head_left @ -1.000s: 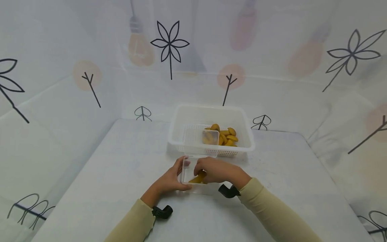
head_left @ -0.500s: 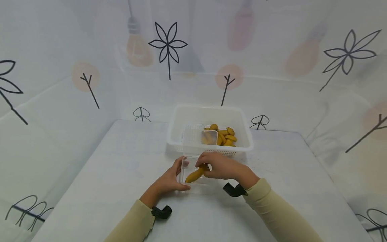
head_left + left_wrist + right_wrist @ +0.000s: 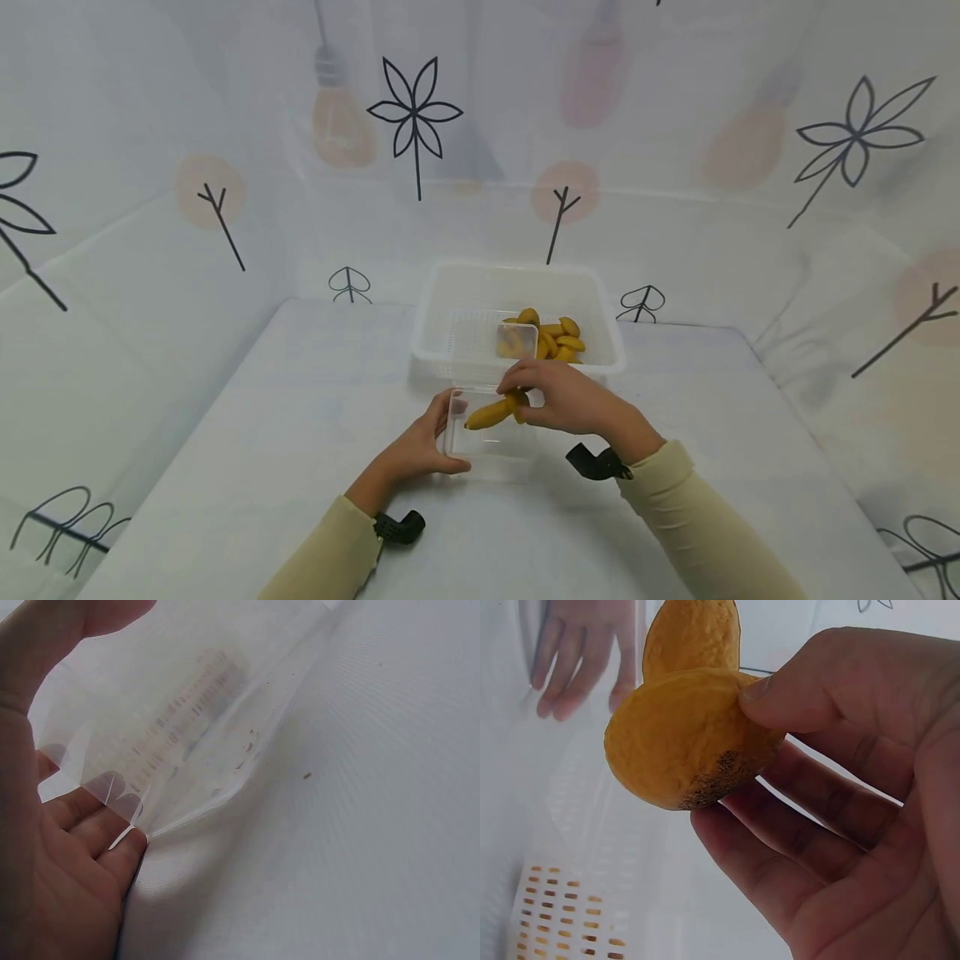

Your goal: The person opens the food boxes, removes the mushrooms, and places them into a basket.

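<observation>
In the head view my left hand (image 3: 412, 446) grips the left side of a clear plastic box (image 3: 491, 465), its thumb in front and its fingers behind. The box's hinged clear lid (image 3: 476, 354) stands open against the white basket. My right hand (image 3: 573, 404) pinches a yellow mushroom (image 3: 491, 413) by its cap, the stem pointing left over the box. Seen from the right wrist, the mushroom (image 3: 679, 742) has a dark speckled patch on its cap between thumb and fingers. In the left wrist view, fingers curl round the clear wall (image 3: 202, 750).
Behind the box stands a white perforated basket (image 3: 613, 337) with several more yellow mushrooms (image 3: 570, 343) in its right part. A white cloth covers the table (image 3: 337, 367), and a printed white curtain (image 3: 480, 225) hangs behind and at both sides.
My right hand has lifted the mushroom up from the box floor and drawn it back and to the right. My left hand has kept its grip on the box.
</observation>
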### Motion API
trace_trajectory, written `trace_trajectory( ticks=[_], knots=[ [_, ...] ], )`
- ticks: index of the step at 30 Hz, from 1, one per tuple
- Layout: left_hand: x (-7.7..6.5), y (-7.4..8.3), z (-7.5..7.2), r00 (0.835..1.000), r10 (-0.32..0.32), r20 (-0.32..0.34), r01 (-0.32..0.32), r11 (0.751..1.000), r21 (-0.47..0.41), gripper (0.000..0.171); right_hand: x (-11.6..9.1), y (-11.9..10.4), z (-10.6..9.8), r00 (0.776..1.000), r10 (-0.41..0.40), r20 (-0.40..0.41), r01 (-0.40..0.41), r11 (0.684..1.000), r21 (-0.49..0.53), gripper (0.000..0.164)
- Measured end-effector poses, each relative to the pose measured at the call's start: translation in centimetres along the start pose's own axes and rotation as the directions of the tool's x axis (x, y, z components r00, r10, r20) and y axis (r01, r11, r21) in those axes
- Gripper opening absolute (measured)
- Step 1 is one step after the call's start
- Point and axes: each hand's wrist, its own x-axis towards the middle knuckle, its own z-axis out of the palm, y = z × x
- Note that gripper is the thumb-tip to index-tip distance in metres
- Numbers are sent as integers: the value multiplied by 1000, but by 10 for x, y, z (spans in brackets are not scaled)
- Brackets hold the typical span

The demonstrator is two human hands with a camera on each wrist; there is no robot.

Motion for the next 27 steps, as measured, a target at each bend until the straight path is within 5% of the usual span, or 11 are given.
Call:
trace_trajectory(
  ticks=[11,27],
  knots=[
    [11,-35,7,999,-16,-42,15,1000,-2,113,-9,3,-18,993,25,-112,-19,998,54,27],
    [11,-36,7,998,19,-56,-19,1000,-4,111,-19,21,-41,941,-20,-338,32,999,29,33]
  ],
)
